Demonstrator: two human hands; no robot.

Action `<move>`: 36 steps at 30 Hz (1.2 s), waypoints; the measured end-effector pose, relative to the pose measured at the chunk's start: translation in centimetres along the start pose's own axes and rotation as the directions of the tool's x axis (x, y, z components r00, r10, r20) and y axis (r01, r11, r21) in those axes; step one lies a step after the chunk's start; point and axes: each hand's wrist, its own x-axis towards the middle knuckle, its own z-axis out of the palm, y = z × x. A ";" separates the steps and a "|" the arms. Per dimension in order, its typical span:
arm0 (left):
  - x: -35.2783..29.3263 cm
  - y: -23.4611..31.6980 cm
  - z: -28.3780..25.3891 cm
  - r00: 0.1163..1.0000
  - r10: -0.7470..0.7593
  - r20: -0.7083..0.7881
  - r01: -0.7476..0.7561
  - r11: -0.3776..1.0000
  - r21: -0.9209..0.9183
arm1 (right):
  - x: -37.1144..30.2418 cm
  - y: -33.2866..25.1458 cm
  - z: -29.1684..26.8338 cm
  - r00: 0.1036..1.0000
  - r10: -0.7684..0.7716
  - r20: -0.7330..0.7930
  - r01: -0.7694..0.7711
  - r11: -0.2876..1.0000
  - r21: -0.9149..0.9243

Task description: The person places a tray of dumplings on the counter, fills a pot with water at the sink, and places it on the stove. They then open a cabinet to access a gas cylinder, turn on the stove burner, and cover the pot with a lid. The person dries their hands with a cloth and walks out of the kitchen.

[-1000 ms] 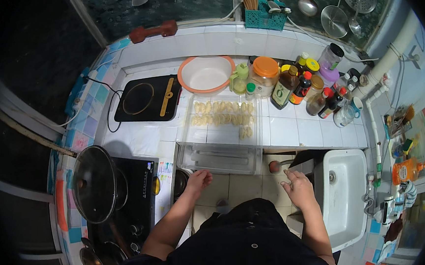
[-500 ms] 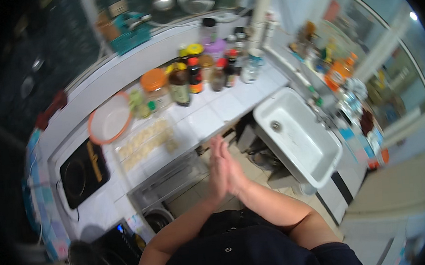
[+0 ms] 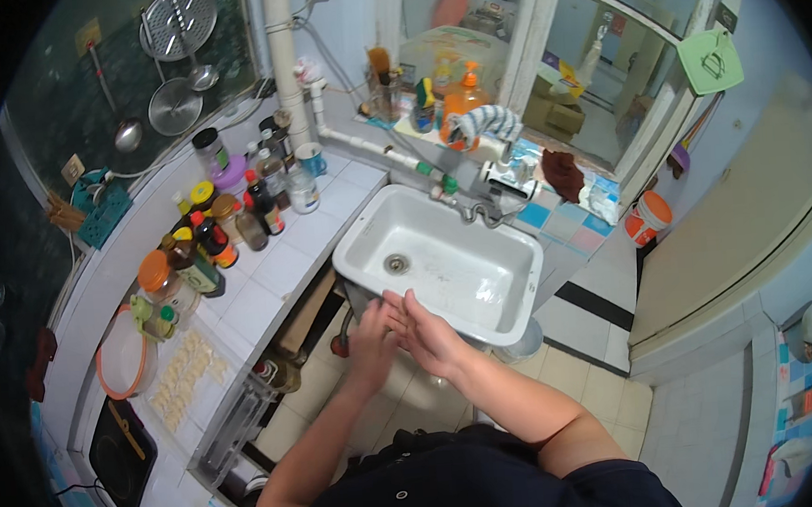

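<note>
My left hand [image 3: 372, 343] and my right hand [image 3: 434, 338] are raised in front of my body, near the front edge of the white sink [image 3: 355, 260]. Neither holds anything. My right hand's fingers are stretched out, its palm turned toward the left one. The left fingers are slightly bent and a little blurred, and their tips overlap or touch the right fingers. Inside the sink, the drain [image 3: 396, 264] shows bare, and a metal tap [image 3: 478, 213] stands at the back edge.
On the tiled counter at left stand sauce bottles [image 3: 214, 240], an orange-lidded jar [image 3: 165, 278], a tray of dumplings [image 3: 184, 377], an orange-rimmed basin [image 3: 121, 353] and a black hob [image 3: 124, 457]. An orange pump bottle [image 3: 466, 89] is on the sill. A bucket [image 3: 647, 220] stands at right.
My view has turned right, toward the sink. My hands, pressed palm to palm before, have come partly apart, with the fingers now loosely overlapping.
</note>
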 end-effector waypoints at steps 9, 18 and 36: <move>-3.6 -1.4 11.4 0.889 -0.446 -0.105 0.424 0.888 -0.178 | 3.1 -23.9 -32.2 0.354 -0.920 -0.170 -0.011 0.178 -0.984; -4.7 6.5 14.8 0.849 -0.502 -0.163 0.487 0.864 -0.125 | 6.4 -36.1 -37.7 0.389 -0.815 -0.429 -0.459 0.232 -0.858; 14.0 18.0 24.1 0.749 0.025 0.662 0.649 -0.233 -0.725 | -14.5 -21.3 -24.8 0.869 -0.487 0.084 0.381 0.552 -0.741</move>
